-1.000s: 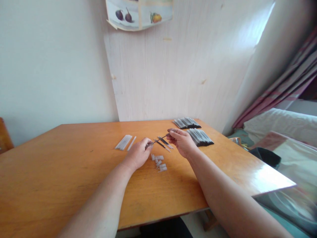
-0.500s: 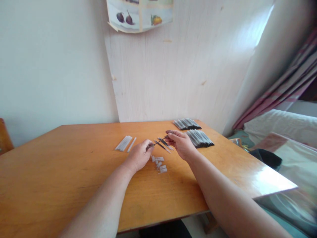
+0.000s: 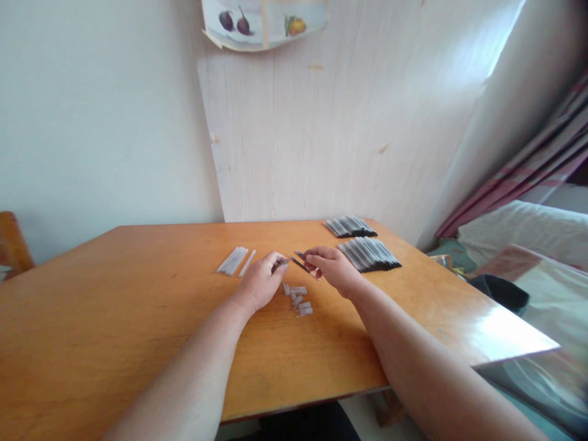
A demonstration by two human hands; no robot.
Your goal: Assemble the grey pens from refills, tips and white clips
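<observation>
Orange wooden table [image 3: 114,318] fills the lower head view, white wall behind, pale wood-grain board [image 3: 321,135] leaning on the wall at 12 o'clock, fruit poster [image 3: 264,21] cut off by the top edge. Both bare forearms come in from 6 o'clock and meet near table centre. Left hand [image 3: 260,285]: knuckles up, thumb and forefinger pinched together on a small grey piece [image 3: 282,263] that pokes out toward 3 o'clock. Right hand [image 3: 334,271]: fingers curled and closed on a thin dark stick [image 3: 298,262], which runs from the fingertips toward 10 o'clock, its free end just beside the grey piece; too small to tell whether the two touch. Loose cluster of small clear caps [image 3: 298,300] lies on the table at 6 o'clock of the stick, between the two wrists, near both hands, untouched. Short row of clear tubes [image 3: 233,261] lies at 10 o'clock of the left hand, close but apart from it. Two flat stacks of dark-tipped sticks: near stack [image 3: 370,254] just beside the right hand at 2 o'clock, far stack [image 3: 350,226] beyond it by the board. Wooden chair edge [image 3: 11,245] at 9 o'clock of the frame. Striped curtain [image 3: 528,184] and pale bedding [image 3: 519,229] at 3 o'clock, off the table.
</observation>
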